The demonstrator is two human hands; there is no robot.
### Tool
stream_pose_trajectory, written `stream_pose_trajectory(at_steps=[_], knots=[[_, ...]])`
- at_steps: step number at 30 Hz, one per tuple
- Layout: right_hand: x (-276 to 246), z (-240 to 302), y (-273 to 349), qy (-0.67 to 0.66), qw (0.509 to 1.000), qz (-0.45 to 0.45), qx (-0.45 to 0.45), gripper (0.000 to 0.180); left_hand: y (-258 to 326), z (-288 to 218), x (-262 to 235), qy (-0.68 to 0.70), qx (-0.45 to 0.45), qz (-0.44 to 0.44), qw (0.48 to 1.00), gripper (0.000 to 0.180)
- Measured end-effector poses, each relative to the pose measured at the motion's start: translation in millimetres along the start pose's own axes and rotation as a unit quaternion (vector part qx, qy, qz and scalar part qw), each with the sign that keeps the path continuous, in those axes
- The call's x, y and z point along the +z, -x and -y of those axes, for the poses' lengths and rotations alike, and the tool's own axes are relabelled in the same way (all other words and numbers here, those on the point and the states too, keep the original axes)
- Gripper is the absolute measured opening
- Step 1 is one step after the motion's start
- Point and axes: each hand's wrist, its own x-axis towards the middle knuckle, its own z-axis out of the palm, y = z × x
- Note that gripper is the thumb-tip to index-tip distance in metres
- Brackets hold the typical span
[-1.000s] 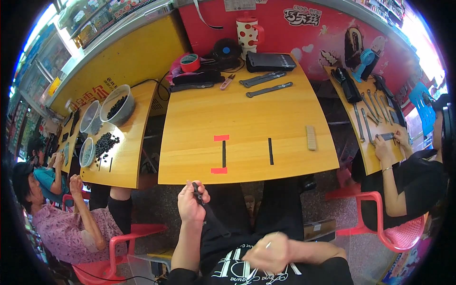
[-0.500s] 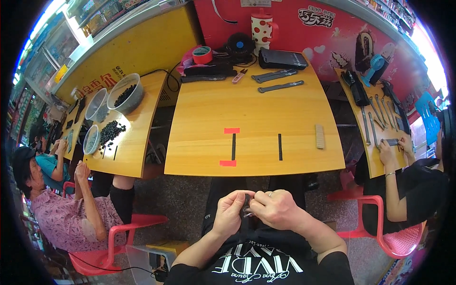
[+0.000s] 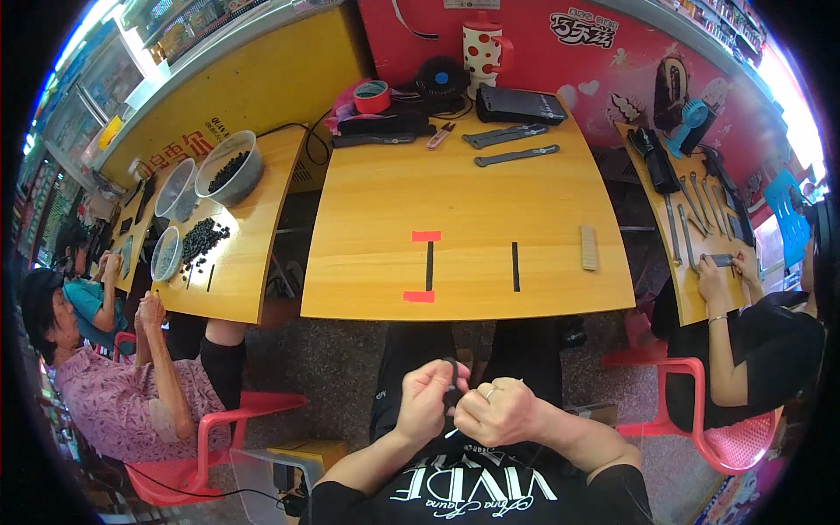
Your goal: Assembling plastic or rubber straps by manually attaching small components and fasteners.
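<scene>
Over my lap, just in front of the table edge, my left hand [image 3: 424,401] is closed on a small dark strip-like piece [image 3: 451,394]. Its exact kind is too small and too covered to make out. My right hand [image 3: 499,411], with a ring on one finger, is a closed fist right beside the piece. Its curled fingers hide whatever they grip. On the wooden table [image 3: 376,201], nearest to my hands, are two black strips, a left strip [image 3: 430,267] between red tape pieces [image 3: 419,297] and a right strip [image 3: 516,267].
A tan ridged block [image 3: 589,248] lies at the table's right. Farther back are grey straps [image 3: 516,156], pink-handled snips [image 3: 441,135], a tape roll [image 3: 372,96], a black fan [image 3: 440,80] and a spotted tumbler [image 3: 482,54]. People sit at both sides, near tubs [image 3: 236,175] and tools.
My right hand has turned from a pinch into more of a fist and dropped slightly. The dark piece now shows more between my hands.
</scene>
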Motion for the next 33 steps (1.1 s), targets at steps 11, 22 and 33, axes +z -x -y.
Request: stream_pose_trajectory(at_steps=[11, 22, 33], knots=[[-41.0, 6.5, 28.3, -0.205, 0.960, -0.145, 0.123, 0.032, 25.3, -111.4, -326.7, 0.257, 0.335, -0.366, 0.829, 0.035], [-77.4, -33.4, -3.6, -0.331, 0.912, -0.007, 0.240, 0.020, -8.2, -115.5, -42.7, -0.348, 0.186, 0.260, 0.881, 0.069], [-93.9, -71.0, 22.9, -0.335, 0.860, -0.062, 0.380, 0.016, -60.0, -109.9, -25.8, -0.414, 0.106, 0.328, 0.842, 0.009]])
